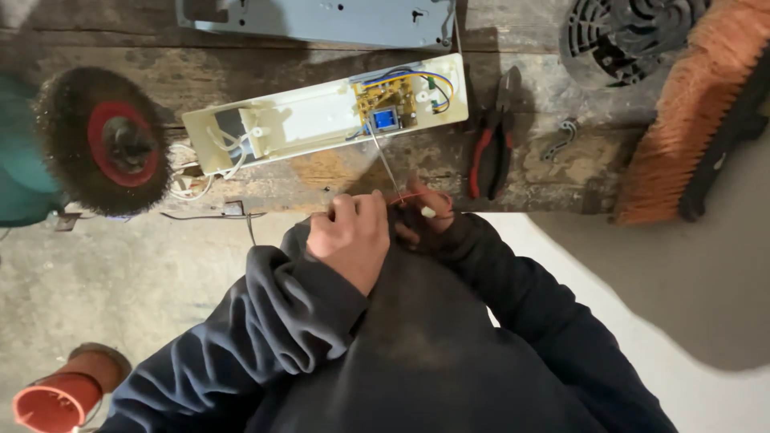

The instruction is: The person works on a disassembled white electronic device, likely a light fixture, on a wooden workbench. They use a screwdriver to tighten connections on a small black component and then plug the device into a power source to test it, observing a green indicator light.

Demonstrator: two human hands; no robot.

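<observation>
Red wire (411, 195), thin and short, runs roughly left to right between both hands at the near edge of the bench (321, 180). A grey wire (385, 164) rises from the hands, slanting up and slightly left to the blue component (386, 119) on the circuit board (387, 102). The left hand (351, 234) is curled nearly closed, knuckles up, fingertips pinching the red wire. The right hand (423, 210) is curled beside it, touching it, pinching the same wire; its fingers are partly hidden. The white housing (321, 116) lies open, long axis left to right, right end tilted away, holding the board and coloured leads. Red-handled pliers (493, 144) lie just right of it. A wire wheel (100, 140) sits at left, a brush (694, 104) at right.
</observation>
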